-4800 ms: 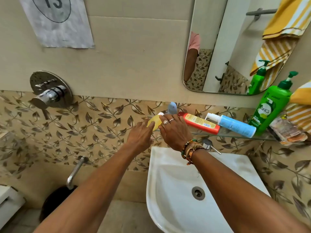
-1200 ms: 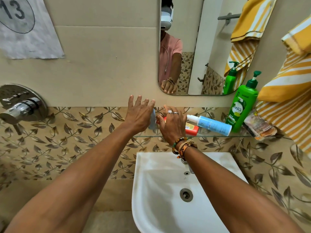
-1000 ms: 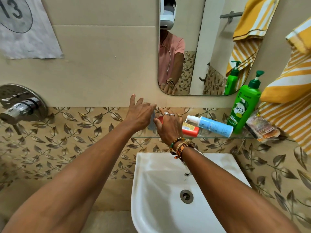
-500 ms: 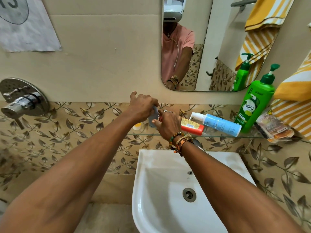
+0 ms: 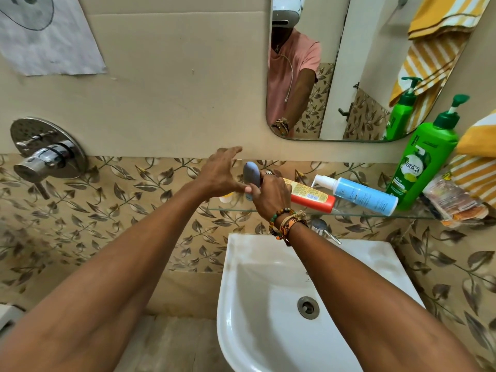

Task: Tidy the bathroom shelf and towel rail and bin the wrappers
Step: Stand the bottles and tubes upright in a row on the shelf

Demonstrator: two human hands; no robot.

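My right hand (image 5: 269, 196) gripping a grey-blue bottle (image 5: 251, 175) at mid-frame above the glass shelf (image 5: 357, 212), my left hand (image 5: 218, 175) just beside it, fingers spread loose, holding nothing.

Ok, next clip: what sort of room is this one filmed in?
Most likely a small home bathroom. A white washbasin sits below a wall mirror, a glass shelf between them holds toiletries such as a green pump bottle, and a chrome shower mixer is set in the tiled wall.

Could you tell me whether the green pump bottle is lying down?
No, the green Vatika pump bottle stands upright on the glass shelf.
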